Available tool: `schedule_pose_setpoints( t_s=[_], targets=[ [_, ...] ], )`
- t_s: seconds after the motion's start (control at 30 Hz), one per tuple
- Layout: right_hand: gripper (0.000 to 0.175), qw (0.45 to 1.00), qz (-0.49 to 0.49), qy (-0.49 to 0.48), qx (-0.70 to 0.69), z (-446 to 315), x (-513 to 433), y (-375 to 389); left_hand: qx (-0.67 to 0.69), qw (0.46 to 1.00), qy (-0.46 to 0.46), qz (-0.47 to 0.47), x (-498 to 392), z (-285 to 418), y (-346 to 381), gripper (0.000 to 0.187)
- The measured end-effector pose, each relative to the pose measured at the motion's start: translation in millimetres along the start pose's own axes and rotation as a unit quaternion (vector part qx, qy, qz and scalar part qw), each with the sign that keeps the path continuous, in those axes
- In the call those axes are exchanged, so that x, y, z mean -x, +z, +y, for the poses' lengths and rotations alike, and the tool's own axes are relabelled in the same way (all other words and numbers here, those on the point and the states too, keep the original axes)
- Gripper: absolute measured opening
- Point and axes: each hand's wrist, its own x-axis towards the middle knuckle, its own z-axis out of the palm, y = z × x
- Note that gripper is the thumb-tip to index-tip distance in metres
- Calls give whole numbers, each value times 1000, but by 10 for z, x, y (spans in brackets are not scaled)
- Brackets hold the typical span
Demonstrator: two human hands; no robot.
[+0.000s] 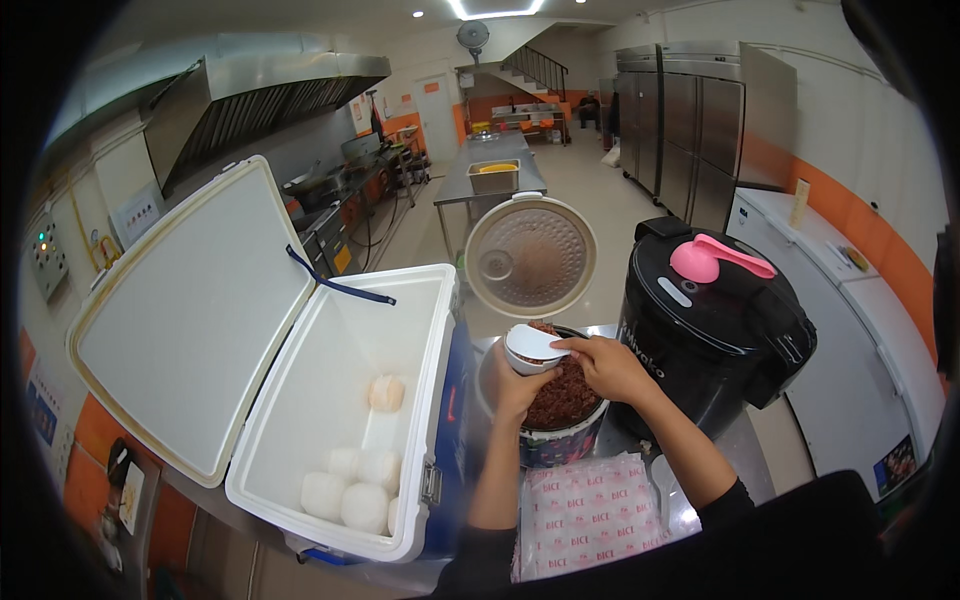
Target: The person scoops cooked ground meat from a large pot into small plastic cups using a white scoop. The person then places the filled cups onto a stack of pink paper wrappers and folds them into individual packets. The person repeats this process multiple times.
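My left hand (pixel 516 388) holds a small white cup (pixel 531 367) above an open rice cooker (pixel 561 450). Brownish-red rice shows at the cup's rim. My right hand (pixel 616 369) grips a white rice paddle (pixel 532 342), its flat blade lying across the top of the cup. Below both hands, cooked reddish-brown rice (pixel 561 405) fills the cooker's pot. The cooker's round lid (pixel 534 255) stands raised behind it. Nearest my body lies a stack of printed wrapping sheets (pixel 592 517) bearing writing.
On the left, an open cool box (pixel 442 352) contains several white wrapped bundles (pixel 365 508) and a light-brown one (pixel 385 394). A black Miyako rice cooker (pixel 675 337) at right carries a pink scoop (pixel 696 261). Beyond are a steel table (pixel 491 150) and a seated person (pixel 589 110).
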Motion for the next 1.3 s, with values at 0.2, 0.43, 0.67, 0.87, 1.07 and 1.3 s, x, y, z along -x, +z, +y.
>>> schedule_pose_setpoints(
  t_s=[0.2,0.43,0.67,0.87,1.07,1.3],
  targets=[
    [33,979,30,-36,-200,299,-176,-51,36,999,22,-13,45,71,41,104],
    [35,993,-2,-38,-113,173,-50,-116,58,997,2,-47,56,101,-44,108],
    [35,997,27,-33,-69,12,101,11,42,999,15,3,66,32,-15,98],
    [36,992,69,-94,-57,25,136,42,-79,994,68,23,70,152,8,102],
    [38,994,52,-78,-60,-11,207,142,-127,988,77,42,70,180,-3,101],
    [38,999,29,-16,-34,83,160,167,-119,989,67,52,90,108,-44,102]
  ],
)
